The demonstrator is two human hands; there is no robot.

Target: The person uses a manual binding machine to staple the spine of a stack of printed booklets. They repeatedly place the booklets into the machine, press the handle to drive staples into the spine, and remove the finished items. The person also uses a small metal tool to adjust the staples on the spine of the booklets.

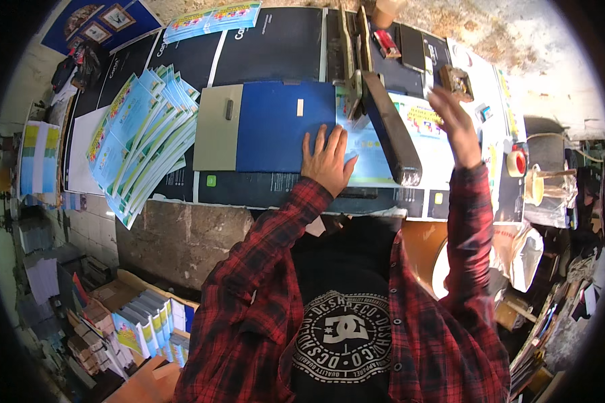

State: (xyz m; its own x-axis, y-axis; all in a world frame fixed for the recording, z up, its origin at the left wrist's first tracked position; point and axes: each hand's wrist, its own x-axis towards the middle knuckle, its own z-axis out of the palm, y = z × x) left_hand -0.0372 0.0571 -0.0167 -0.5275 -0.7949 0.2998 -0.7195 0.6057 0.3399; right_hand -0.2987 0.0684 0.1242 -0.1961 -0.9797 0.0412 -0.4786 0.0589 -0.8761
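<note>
My left hand (pixel 326 158) lies flat with fingers spread over the right edge of a blue board (pixel 269 127). A grey-green panel (pixel 215 138) with a small dark slot adjoins the board's left side. Light blue printed sheets (pixel 373 161) lie to the right of the board, partly under a long dark bar (pixel 393 131) that looks like the arm of a large stapler. My right hand (pixel 456 124) is raised to the right of the bar, slightly blurred, its fingers stretched out and nothing seen in them. Another printed sheet (pixel 420 121) lies beside it.
Fanned printed booklets (pixel 144 138) spread at the left of the dark table, and a stack of them (pixel 212 21) sits at the far edge. A phone-like dark slab (pixel 412 47), a red box (pixel 386 43), a wooden block (pixel 456 82) and a tape roll (pixel 515 163) are at the right.
</note>
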